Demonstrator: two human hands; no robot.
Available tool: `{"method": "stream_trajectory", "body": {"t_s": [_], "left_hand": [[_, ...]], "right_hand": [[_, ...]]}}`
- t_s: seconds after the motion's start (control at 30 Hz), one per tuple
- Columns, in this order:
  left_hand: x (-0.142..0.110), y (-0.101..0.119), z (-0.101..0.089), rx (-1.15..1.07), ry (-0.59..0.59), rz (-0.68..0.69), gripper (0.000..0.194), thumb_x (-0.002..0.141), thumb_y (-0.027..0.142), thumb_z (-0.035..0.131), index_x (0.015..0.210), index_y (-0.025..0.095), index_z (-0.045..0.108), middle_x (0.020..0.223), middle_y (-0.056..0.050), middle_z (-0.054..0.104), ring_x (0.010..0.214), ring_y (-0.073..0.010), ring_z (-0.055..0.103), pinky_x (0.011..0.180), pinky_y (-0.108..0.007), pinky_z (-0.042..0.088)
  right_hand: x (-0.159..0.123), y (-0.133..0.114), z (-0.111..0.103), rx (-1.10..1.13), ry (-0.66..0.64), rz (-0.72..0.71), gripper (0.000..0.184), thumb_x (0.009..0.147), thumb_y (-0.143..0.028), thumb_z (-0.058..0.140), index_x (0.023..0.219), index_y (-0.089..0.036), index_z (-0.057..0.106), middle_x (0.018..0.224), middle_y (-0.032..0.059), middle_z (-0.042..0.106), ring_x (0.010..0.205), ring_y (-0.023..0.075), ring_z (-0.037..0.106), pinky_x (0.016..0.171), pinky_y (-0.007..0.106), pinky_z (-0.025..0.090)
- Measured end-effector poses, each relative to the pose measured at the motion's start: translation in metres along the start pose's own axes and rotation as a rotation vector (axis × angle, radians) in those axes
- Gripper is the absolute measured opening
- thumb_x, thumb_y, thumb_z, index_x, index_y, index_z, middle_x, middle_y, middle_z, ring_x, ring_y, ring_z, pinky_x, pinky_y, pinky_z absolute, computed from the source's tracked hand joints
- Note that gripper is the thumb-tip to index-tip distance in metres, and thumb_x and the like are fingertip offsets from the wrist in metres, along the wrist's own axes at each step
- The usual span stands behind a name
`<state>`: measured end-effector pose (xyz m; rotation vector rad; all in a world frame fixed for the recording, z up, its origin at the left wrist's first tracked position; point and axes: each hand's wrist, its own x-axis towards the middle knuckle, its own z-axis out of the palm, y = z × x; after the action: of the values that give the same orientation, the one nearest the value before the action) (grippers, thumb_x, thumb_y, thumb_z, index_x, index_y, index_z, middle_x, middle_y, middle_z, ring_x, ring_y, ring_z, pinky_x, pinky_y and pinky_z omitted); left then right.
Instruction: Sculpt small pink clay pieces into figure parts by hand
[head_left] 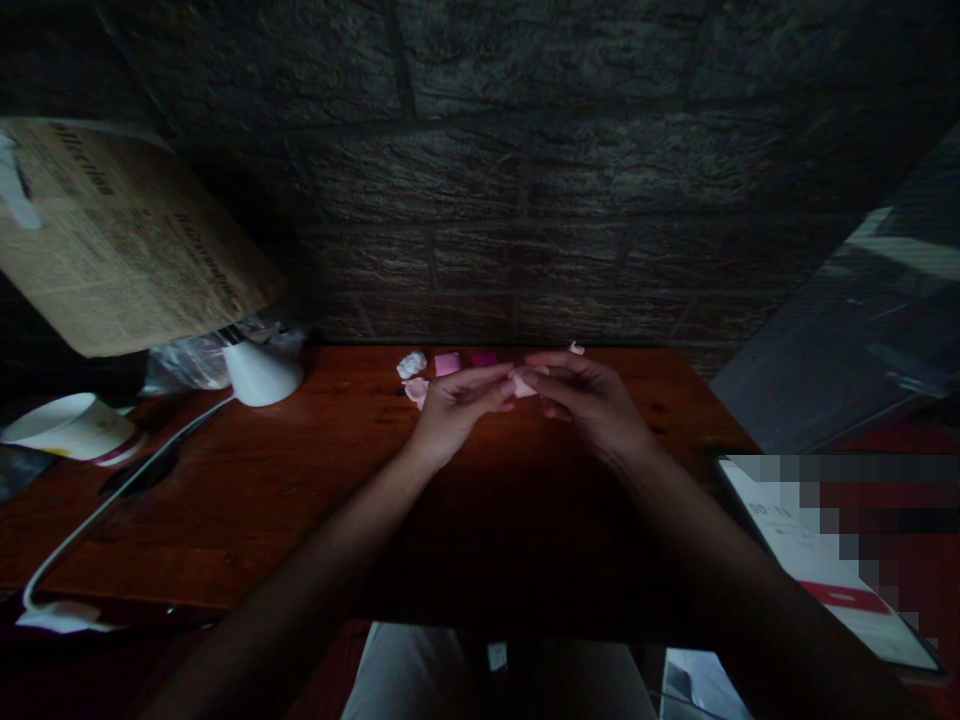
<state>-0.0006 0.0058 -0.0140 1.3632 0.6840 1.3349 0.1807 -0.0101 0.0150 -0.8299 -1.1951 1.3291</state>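
Pinching the pale-pink piece point(522, 385) from both sides, your left hand point(457, 400) and right hand point(596, 398) apparently steady it.

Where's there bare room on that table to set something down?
Bare brown wooden tabletop shows between the thin white cord and left forearm. It's crowded by the grey stone-block wall, where a pink block and magenta block sit beyond the left hand.

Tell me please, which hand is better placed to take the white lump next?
Probably the left hand: it is nearer the white lump; the right hand is farther off, with both at the pink piece.
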Motion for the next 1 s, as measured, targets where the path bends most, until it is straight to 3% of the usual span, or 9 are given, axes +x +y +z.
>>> {"method": "stream_trajectory", "body": {"t_s": [0.53, 0.7, 1.0], "left_hand": [[-0.0011, 0.0003, 0.0044, -0.049, 0.065, -0.06, 0.024, 0.073, 0.031, 0.088, 0.096, 0.023, 0.082, 0.104, -0.005, 0.082, 0.094, -0.0191, 0.077, 0.081, -0.029, 0.066], [-0.0002, 0.0005, 0.003, -0.081, 0.007, -0.056, 0.026, 0.075, 0.033, 0.086, 0.099, 0.024, 0.081, 0.107, -0.005, 0.081, 0.095, -0.0189, 0.077, 0.08, -0.027, 0.066], [-0.0024, 0.0025, 0.0001, 0.123, -0.03, 0.022, 0.033, 0.079, 0.031, 0.082, 0.11, 0.023, 0.077, 0.113, -0.007, 0.08, 0.099, -0.0232, 0.078, 0.083, -0.036, 0.068]], "right_hand": [[-0.0012, 0.0004, 0.0046, -0.028, -0.032, -0.035, 0.021, 0.07, -0.031, 0.088, 0.087, -0.023, 0.08, 0.076, 0.0001, 0.076, 0.06, 0.0099, 0.061, 0.048, 0.021, 0.045], [-0.0013, 0.0003, 0.0044, -0.045, -0.007, -0.023, 0.02, 0.071, -0.031, 0.087, 0.088, -0.023, 0.08, 0.08, 0.0013, 0.077, 0.064, 0.0112, 0.063, 0.05, 0.022, 0.047], [-0.0019, 0.0012, 0.0054, -0.029, 0.01, 0.008, 0.021, 0.07, -0.032, 0.088, 0.088, -0.024, 0.08, 0.086, 0.0025, 0.077, 0.066, 0.0119, 0.063, 0.05, 0.023, 0.047]]}}
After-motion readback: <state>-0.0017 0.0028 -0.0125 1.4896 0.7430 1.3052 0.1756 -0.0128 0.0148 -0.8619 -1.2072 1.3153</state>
